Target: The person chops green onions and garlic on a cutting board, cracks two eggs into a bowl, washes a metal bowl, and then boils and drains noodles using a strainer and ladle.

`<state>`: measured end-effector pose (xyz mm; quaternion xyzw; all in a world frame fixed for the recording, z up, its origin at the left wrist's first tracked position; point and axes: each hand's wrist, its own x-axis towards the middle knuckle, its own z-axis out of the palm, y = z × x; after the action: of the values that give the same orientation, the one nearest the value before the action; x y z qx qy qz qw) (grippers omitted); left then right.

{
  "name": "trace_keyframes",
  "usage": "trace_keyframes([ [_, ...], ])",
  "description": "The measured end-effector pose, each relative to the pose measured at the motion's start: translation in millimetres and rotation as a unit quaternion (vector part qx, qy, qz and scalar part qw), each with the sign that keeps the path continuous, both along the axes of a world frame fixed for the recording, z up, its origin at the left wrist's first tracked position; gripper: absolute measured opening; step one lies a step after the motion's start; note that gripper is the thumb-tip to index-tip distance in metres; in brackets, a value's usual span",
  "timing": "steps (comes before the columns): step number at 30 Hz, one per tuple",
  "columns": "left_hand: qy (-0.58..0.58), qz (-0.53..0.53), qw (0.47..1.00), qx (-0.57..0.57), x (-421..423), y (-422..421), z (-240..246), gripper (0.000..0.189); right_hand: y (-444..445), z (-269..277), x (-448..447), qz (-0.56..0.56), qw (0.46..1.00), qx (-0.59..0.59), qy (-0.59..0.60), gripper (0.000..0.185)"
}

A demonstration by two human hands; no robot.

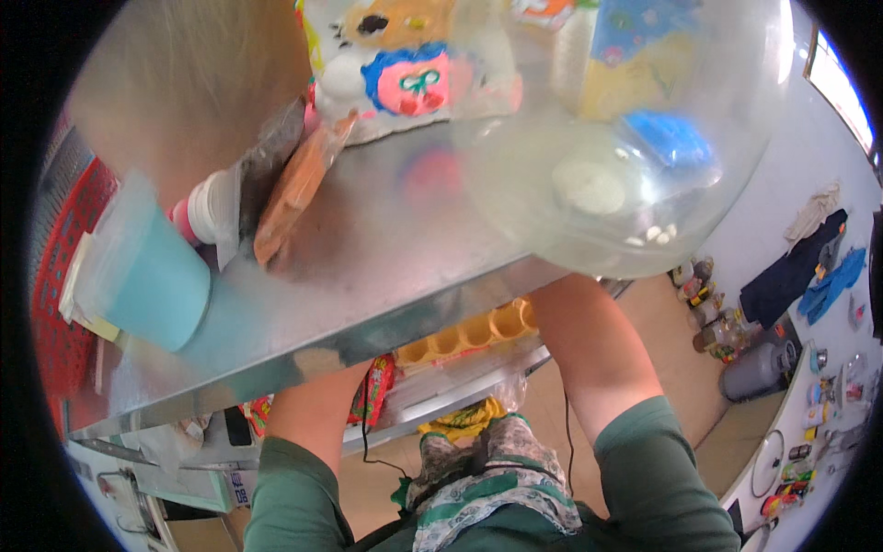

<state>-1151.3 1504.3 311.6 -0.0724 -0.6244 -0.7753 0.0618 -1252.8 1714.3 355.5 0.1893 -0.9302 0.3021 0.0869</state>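
Note:
Both of my hands are out of view, hidden beneath a stainless steel shelf (pixel 386 255) at chest height. My two forearms reach in under its front edge. Between them, a yellow molded tray with round hollows (pixel 476 332) shows on a lower level. A red printed packet (pixel 372 390) lies close to my left forearm. Above my right forearm, a large clear rounded container (pixel 524 228) stands at the shelf's edge, with a few small white pieces (pixel 661 234) seen in or through it. What my hands touch cannot be seen.
On the shelf are a light blue plastic tub (pixel 162 276), a red perforated basket (pixel 65 297), an orange-brown wrapped item (pixel 296 193) and a painted decorated panel (pixel 414 83). A grey gas cylinder (pixel 752 372) and several bottles (pixel 717 331) stand on the floor at right. A dark cable (pixel 365 428) hangs below.

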Motion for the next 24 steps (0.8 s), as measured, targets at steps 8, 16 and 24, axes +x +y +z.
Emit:
trace_keyframes([
  [8,-0.009,0.003,0.999,0.031,-25,3,0,0.026,13,1,-4,-0.001,1.0,-0.01,-0.016,0.036],
  [16,-0.011,0.004,0.998,0.056,-36,9,0,0.028,20,1,-6,0.0,1.0,-0.016,-0.019,0.036],
  [24,-0.011,0.005,0.997,0.081,-32,13,-6,0.029,20,-2,-12,0.008,1.0,-0.015,-0.017,0.035],
])
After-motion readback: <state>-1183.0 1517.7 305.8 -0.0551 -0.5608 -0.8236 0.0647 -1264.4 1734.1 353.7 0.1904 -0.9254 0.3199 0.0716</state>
